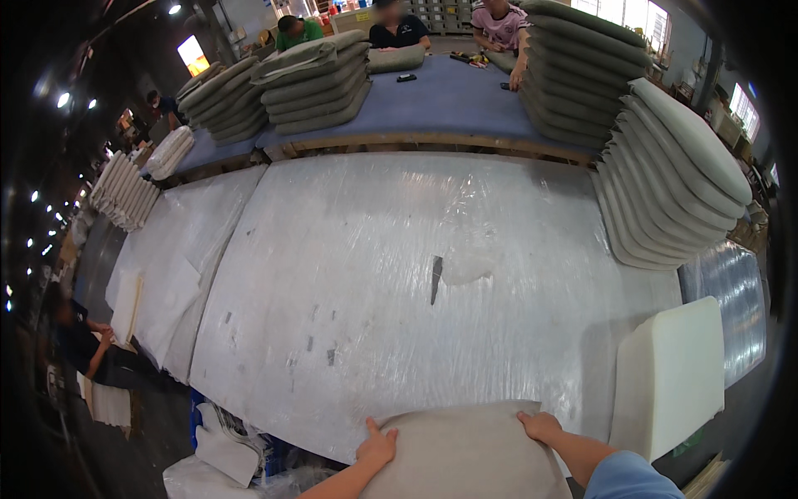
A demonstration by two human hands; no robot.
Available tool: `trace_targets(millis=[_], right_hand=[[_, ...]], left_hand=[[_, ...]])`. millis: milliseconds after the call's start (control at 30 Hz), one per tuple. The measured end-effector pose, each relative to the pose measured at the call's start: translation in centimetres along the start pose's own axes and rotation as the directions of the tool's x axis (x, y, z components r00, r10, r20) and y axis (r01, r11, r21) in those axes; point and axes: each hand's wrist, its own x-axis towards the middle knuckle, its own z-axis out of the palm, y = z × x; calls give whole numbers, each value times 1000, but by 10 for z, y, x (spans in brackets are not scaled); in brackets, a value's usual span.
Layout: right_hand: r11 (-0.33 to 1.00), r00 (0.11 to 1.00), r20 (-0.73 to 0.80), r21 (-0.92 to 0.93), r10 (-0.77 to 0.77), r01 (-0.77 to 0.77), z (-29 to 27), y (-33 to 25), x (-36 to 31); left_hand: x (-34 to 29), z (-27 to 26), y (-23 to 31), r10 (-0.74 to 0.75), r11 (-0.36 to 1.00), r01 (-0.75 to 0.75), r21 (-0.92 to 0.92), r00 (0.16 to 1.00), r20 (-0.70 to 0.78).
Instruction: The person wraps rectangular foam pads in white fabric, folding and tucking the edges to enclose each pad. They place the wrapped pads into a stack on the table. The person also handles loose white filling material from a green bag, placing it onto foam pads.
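Note:
A grey-beige fabric cushion (465,453) lies in front of me at the near edge of the table, its lower part cut off by the picture's edge. My left hand (376,445) grips its upper left side, with the thumb raised along the edge. At the upper right corner, my right hand (540,426) is closed over the fabric, its fingers partly hidden. Whether the cushion is filled or only a cover, I cannot tell. To the right of my right hand, a thick white foam block (673,374) stands on the table's edge.
Plastic film covers the white table (374,249), with a dark tear mid-table. Cushion stacks (673,183) rise at the right. Behind, a blue table (449,96) carries more stacks (316,87); several people work there. Another person (91,341) sits at left. White pieces (224,445) fill a blue bin.

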Motion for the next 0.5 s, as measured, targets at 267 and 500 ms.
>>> trace_targets(millis=[267,500], right_hand=[[927,995,-22,362,-100,101,0,24,-23],[806,955,118,570,-271,158,19,104,-87]], left_hand=[[-12,2,-38,91,795,-101,-598,995,-46],[-111,15,-132,461,274,371,-887,759,460]])
